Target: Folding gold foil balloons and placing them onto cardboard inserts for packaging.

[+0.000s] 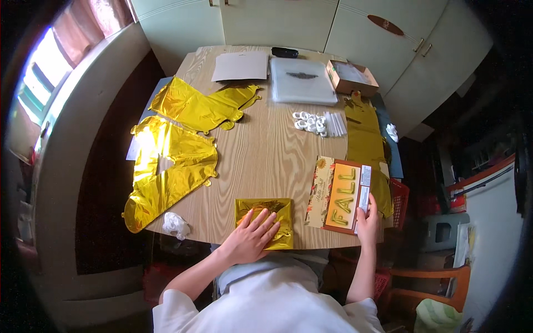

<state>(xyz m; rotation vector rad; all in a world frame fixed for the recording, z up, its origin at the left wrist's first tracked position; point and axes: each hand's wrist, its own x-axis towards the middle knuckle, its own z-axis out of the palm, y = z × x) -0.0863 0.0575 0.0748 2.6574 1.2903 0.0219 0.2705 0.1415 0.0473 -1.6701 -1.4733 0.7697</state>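
A gold foil balloon folded into a square (283,225) lies at the table's near edge. Flat across its top rests my left hand (252,237), palm down with the fingers stretched out. To the right, my right hand (367,222) grips the right edge of a printed card with gold balloon letters (340,194), its thumb on the front. Two flat gold foil letter balloons (194,108) (177,161) are spread along the left side of the table. Another gold foil balloon (363,130) hangs over the right edge, partly behind the card.
White ribbon rolls (311,123) and clear straws (335,124) lie right of the middle. Farther back are grey-white sheets (240,66), a stack of clear bags (302,89), a black case (285,53) and an open cardboard box (355,77). Crumpled white tissue (176,225) sits near left.
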